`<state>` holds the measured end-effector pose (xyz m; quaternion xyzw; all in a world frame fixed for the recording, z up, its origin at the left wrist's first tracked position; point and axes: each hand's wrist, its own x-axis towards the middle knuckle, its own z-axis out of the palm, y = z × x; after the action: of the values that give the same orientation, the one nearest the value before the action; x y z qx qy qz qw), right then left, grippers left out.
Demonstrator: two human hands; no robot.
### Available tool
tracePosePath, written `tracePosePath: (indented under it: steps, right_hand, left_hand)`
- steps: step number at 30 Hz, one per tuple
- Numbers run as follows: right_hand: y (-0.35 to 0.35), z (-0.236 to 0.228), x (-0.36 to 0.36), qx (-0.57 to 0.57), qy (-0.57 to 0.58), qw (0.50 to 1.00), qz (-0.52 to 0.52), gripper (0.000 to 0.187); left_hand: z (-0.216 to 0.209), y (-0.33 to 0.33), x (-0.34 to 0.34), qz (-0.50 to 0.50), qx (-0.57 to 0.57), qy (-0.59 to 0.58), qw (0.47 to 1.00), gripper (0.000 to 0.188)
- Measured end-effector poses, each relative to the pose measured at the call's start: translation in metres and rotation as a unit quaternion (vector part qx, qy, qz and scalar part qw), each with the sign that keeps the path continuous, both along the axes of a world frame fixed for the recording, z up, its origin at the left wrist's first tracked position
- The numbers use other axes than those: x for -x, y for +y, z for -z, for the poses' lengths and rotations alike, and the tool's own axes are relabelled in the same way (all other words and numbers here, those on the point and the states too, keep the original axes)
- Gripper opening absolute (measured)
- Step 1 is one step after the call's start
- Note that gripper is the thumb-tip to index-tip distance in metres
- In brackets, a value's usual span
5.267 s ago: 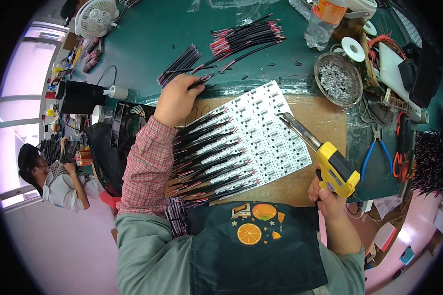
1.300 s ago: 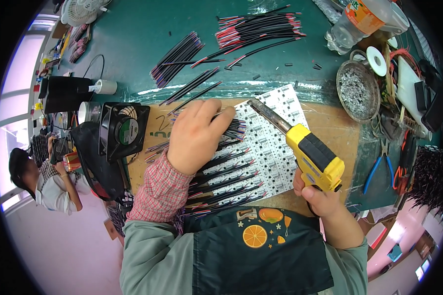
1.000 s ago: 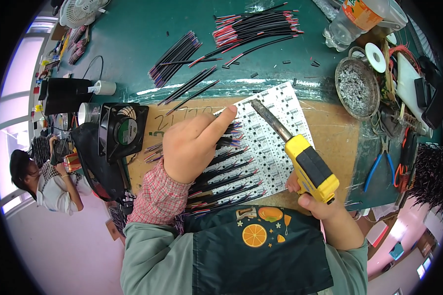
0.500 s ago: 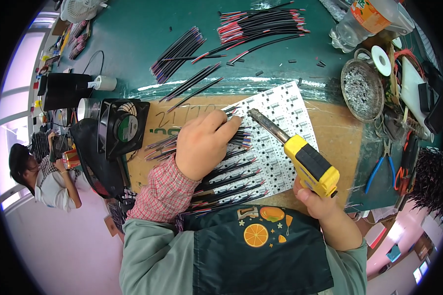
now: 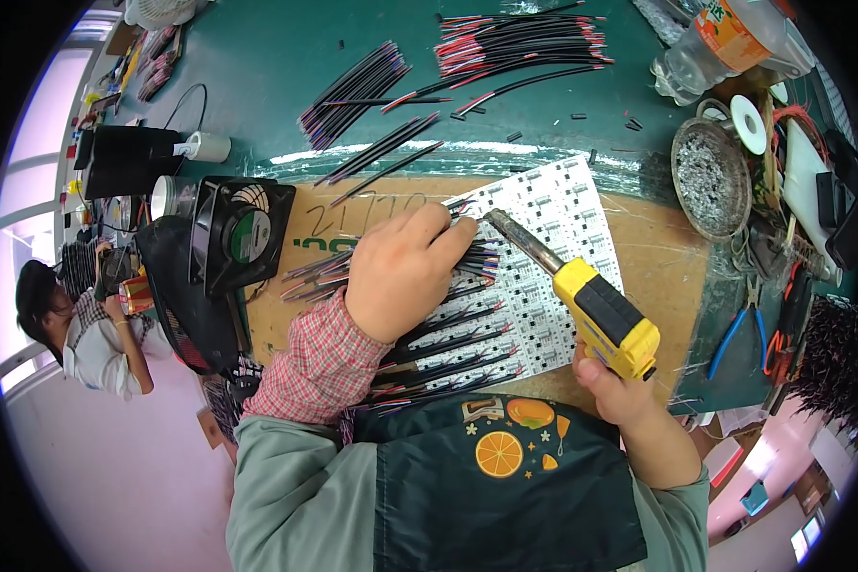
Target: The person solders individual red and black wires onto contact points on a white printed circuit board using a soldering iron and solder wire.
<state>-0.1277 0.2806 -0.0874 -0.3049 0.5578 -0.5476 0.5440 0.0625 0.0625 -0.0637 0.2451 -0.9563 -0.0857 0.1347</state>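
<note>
My right hand (image 5: 622, 393) is wrapped round the handle of a yellow and black soldering gun (image 5: 605, 310). The gun's dark metal tip points up and left, close to the fingertips of my left hand (image 5: 402, 276). Those fingertips are pinched together on a thin black-sleeved wire at the upper left part of a white circuit board panel (image 5: 567, 224); the grip itself is largely hidden. Several black-sleeved wires (image 5: 448, 360) lie across the panel's left side below my hand, their coloured ends on the boards. More wires (image 5: 319, 276) stick out left of my hand.
Cardboard (image 5: 653, 276) lies under the panel. Beyond are bundles of black wires (image 5: 357, 95) and red-ended wires (image 5: 524, 48). A black fan (image 5: 243, 236) stands left; a round dish of grey bits (image 5: 710, 176) and blue-handled pliers (image 5: 731, 334) lie right. Another person (image 5: 100, 334) sits far left.
The whole view has shifted slightly, with the bench things appearing a little further right and up. Both hands and the soldering gun keep almost the same place over the panel.
</note>
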Motion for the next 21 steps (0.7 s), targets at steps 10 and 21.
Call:
tracePosePath:
  steps: [10,21]
  right_hand:
    - [0.0039,0.0054,-0.0016,0.000,-0.055,0.998,0.010,0.025]
    - [-0.0028,0.0003,-0.0017,0.010,-0.012,1.000,-0.001,0.033]
  left_hand:
    - [0.0030,-0.0013,-0.0010,0.007,0.007,0.006,1.000,0.039]
    - [0.0033,-0.0020,-0.0001,0.003,0.015,0.001,1.000,0.037]
